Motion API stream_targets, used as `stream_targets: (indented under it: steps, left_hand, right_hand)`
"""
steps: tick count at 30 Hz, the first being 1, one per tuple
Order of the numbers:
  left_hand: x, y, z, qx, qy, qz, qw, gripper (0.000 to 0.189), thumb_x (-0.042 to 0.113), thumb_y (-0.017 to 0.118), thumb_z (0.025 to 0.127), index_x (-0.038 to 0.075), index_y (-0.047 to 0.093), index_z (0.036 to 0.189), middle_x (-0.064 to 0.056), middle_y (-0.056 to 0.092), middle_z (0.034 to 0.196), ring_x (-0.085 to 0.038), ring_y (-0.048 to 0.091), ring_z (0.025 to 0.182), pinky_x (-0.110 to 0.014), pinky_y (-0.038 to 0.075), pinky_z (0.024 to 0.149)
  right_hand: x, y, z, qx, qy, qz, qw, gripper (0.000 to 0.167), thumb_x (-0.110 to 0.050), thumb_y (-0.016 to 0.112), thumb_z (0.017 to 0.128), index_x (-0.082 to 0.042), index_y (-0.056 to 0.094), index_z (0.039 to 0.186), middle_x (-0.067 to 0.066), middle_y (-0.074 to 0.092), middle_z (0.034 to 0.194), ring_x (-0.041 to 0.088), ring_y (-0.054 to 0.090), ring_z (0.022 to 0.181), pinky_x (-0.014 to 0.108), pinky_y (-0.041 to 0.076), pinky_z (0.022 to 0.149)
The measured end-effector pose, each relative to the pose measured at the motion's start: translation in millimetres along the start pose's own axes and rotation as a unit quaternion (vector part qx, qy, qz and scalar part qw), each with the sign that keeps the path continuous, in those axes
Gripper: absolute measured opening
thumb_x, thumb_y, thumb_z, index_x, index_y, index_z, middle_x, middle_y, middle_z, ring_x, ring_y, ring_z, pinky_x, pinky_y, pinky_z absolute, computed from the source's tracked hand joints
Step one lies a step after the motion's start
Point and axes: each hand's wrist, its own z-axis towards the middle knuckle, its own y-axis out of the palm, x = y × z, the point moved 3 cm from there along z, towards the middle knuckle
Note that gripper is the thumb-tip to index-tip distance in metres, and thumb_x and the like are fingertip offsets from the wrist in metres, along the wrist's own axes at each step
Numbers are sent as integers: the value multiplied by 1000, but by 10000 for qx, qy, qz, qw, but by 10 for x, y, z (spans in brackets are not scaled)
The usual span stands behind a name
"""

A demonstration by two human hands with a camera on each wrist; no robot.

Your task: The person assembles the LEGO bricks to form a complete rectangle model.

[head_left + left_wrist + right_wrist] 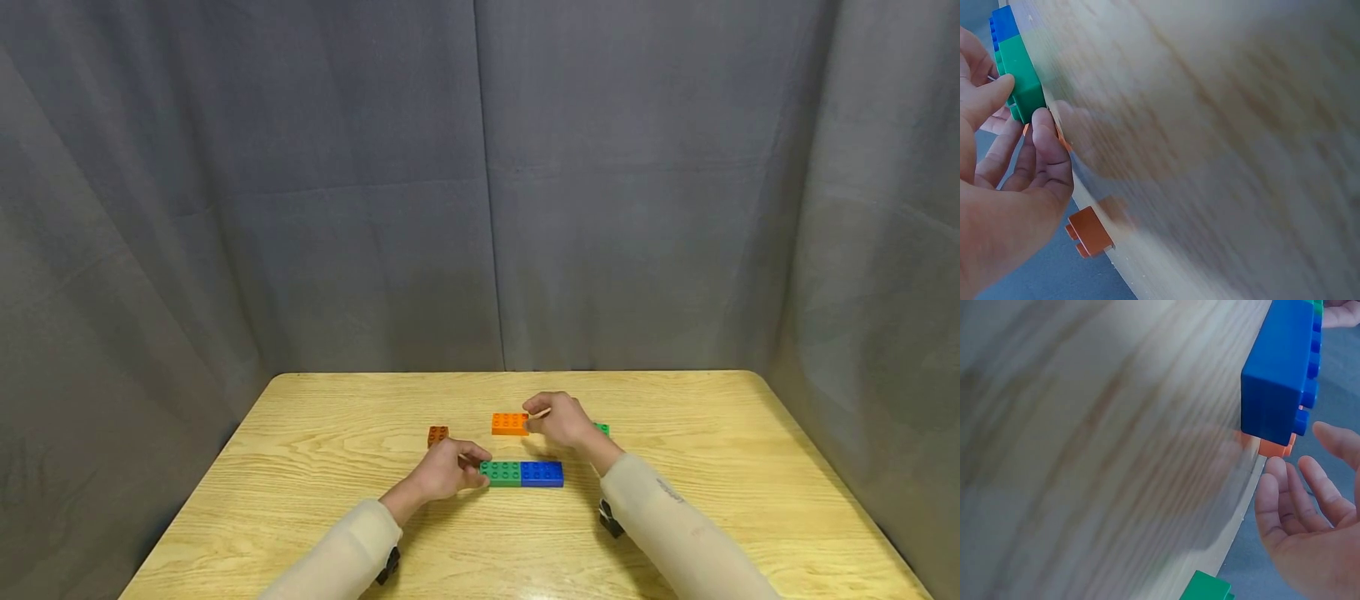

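A green brick (pixel 501 474) and a blue brick (pixel 542 473) lie end to end on the table, studs facing up. My left hand (pixel 444 469) holds the left end of the green brick between thumb and fingers; the left wrist view shows the thumb against that brick (pixel 1021 81). Farther back lies an orange brick (pixel 508 424). At its right end is my right hand (pixel 558 419), thumb and fingers spread apart. The right wrist view has the blue brick (pixel 1277 369) in front, covering most of the orange brick (pixel 1274 448).
A small brown-orange brick (pixel 438 434) sits just beyond my left hand. Another green brick (pixel 602 428) is partly hidden behind my right wrist. Grey curtains (pixel 375 208) hang behind and beside the wooden table (pixel 510 542).
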Motion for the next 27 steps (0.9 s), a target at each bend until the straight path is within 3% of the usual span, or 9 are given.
stream_targets:
  steps: [10, 18, 27]
  left_hand:
    - [0, -5, 7, -20, 14, 13, 10000, 26, 11, 78, 87, 8, 74, 112, -6, 70, 98, -13, 62, 82, -23, 51, 64]
    - [-5, -5, 4, -24, -16, 13, 10000, 27, 12, 79, 86, 8, 74, 113, -6, 69, 98, -13, 62, 82, -23, 50, 63]
    - [-17, 2, 6, -26, 29, 22, 10000, 27, 12, 79, 86, 8, 74, 112, -6, 70, 98, -14, 63, 83, -22, 50, 62]
  right_hand:
    - [-34, 46, 45, -97, 65, -122, 9999, 34, -14, 75, 89, -8, 70, 122, 9, 70, 120, 26, 68, 106, 41, 56, 89]
    - [-27, 73, 94, -147, 32, -328, 9993, 31, -12, 78, 86, -9, 72, 116, 5, 72, 107, 21, 65, 100, 38, 55, 86]
    - [8, 99, 135, -208, 95, -455, 9987, 32, -13, 81, 83, -11, 74, 114, 4, 71, 104, 19, 63, 97, 39, 54, 89]
